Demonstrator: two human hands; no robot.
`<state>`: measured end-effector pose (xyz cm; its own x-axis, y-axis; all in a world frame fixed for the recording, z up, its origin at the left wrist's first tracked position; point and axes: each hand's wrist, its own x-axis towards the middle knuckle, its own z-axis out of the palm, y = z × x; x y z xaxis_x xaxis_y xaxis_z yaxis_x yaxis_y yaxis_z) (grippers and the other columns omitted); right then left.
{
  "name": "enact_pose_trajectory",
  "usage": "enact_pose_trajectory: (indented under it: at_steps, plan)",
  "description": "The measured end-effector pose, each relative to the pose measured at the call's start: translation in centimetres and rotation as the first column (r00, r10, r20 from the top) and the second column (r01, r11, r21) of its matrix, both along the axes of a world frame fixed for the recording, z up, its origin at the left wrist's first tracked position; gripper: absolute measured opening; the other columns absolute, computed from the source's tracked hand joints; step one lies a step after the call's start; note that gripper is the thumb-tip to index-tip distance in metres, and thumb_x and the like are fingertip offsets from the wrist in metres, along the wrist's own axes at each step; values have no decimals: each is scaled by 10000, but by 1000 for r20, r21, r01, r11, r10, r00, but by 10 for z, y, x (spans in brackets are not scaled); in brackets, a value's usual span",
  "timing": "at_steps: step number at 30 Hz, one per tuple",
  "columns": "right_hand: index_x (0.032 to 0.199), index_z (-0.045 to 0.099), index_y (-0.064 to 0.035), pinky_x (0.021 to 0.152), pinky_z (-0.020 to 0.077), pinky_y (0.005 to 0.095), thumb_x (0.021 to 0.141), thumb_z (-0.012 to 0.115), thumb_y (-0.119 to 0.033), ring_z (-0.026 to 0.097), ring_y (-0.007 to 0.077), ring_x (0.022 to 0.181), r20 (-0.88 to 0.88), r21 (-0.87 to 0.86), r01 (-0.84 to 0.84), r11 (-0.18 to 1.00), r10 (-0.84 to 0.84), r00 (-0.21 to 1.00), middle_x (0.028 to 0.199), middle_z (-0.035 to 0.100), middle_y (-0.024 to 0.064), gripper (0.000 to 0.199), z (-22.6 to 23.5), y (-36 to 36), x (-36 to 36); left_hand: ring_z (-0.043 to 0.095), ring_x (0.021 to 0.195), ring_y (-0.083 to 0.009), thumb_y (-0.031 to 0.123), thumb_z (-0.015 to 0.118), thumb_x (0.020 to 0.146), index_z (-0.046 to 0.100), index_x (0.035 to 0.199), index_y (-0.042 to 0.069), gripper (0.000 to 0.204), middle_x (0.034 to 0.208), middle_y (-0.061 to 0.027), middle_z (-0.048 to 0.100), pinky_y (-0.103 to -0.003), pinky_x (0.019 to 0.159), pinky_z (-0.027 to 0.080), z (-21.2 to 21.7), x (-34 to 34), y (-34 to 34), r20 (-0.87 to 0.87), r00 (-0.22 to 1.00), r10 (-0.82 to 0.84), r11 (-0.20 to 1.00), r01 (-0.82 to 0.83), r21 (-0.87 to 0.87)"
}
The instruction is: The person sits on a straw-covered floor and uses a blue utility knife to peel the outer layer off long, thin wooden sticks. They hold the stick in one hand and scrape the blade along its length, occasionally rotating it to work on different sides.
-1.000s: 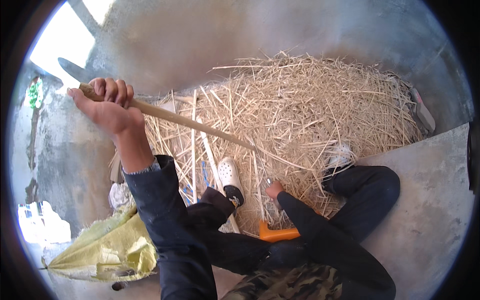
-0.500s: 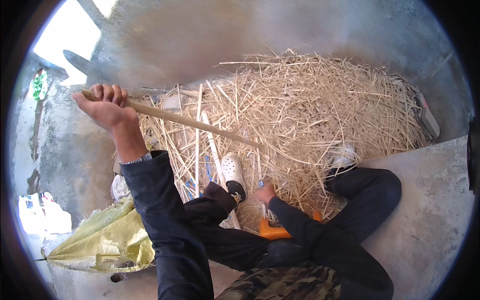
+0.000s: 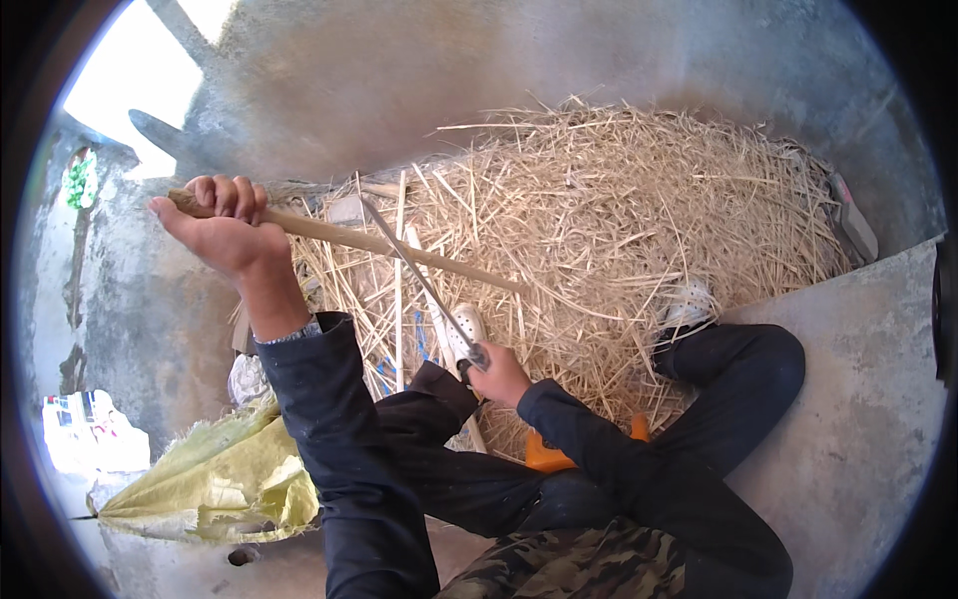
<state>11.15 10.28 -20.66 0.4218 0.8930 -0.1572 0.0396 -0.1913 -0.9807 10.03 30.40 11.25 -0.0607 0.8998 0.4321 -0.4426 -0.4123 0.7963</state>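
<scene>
A: Left hand (image 3: 225,225) is clamped on the stick (image 3: 399,245), far left, over the straw (image 3: 619,220)?

B: Yes; right hand (image 3: 499,374) is closed around the knife (image 3: 424,280). Best cut away from the fingers.

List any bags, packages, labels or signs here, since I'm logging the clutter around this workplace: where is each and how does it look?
Yellow woven sack: lower left on the ground, crumpled, pale yellow-green.
White bag: far left edge, with coloured patches.
No signs or screens show.
</scene>
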Motion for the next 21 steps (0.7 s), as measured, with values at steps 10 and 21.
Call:
enact_pose_trajectory:
  at_steps: [10,21]
  plan:
    - [1093,556,47,370,403,330,733,607,-87,524,198,435,-329,-498,19,867,-209,921,653,562,107,388,-141,-34,25,239,433,-88,594,297,953,328,689,144,524,553,34,258,-231,423,208,-6,11,-26,-30,994,-102,993,103,55]
    - [1055,620,39,740,500,387,717,591,-135,647,361,779,34,-114,114,987,-111,993,817,662,216,381,-88,-9,12,233,434,-86,596,288,955,330,699,137,527,555,31,267,-228,424,197,8,26,-29,-45,996,-72,997,74,38]
